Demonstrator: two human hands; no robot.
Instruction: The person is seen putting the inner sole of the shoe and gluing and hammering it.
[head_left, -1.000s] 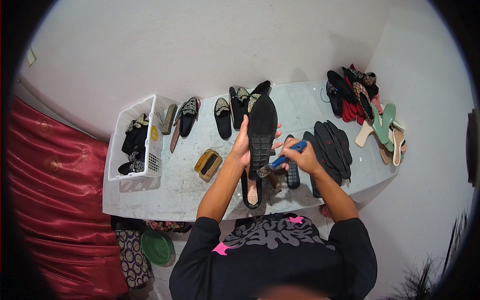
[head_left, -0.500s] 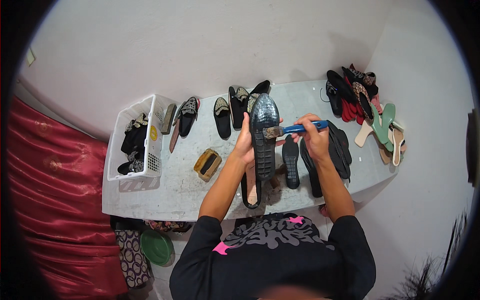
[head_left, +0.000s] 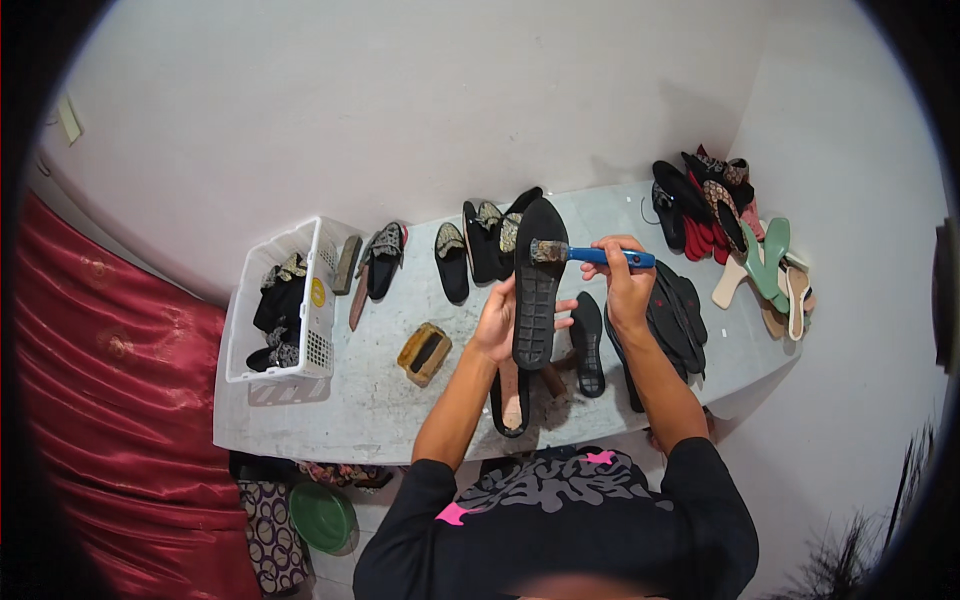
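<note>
My left hand (head_left: 497, 318) grips a black shoe sole (head_left: 536, 320) by its lower half and holds it above the table, long side pointing away from me. Blocks of raised tread cover the part of the sole nearest me; its far part looks smoother. A blue-handled paintbrush (head_left: 610, 256) is pinched in my right hand (head_left: 627, 285), its bristles lying against the sole above the tread. Below, a black-edged shoe piece with a beige inside (head_left: 512, 400) lies on the table. Another black sole (head_left: 589, 345) rests just right of it.
A white basket of shoes (head_left: 327, 345) stands at the left, near a yellowish block with a dark slot (head_left: 425, 353). Black slip-on shoes (head_left: 452, 268) line the back. More black soles (head_left: 680, 315) are at right, with piled shoes and green shoe-shaped pieces (head_left: 772, 262) beyond.
The brush has shifted toward the sole's far part. The sole is tilted differently, so its far part now looks dull black where it was shiny. My left hand grips it lower down.
</note>
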